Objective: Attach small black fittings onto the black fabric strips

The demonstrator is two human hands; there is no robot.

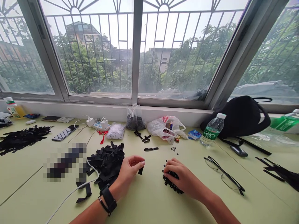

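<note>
The left hand (130, 169) held a short, flat black fabric strip (140, 171), its grip narrowed to a pinch of thumb and forefinger. The strip hung just below the fingertips, its lower end free above the pale green bench (144, 208).

The right hand (181, 174) was curled over a mound of small, round black pieces (174, 186). The mound lay directly under that grip, spilling out past the fingers and toward the wrist; whether the fingers had closed on any one piece, I cannot tell.

A loose heap of flat black fabric strips (109, 168) lay just beside the left hand, on its outer side. Beyond both hands, between them, a single black strip with a small round mark (151, 149) lay flat, near a few scattered black round bits (174, 150).
</note>
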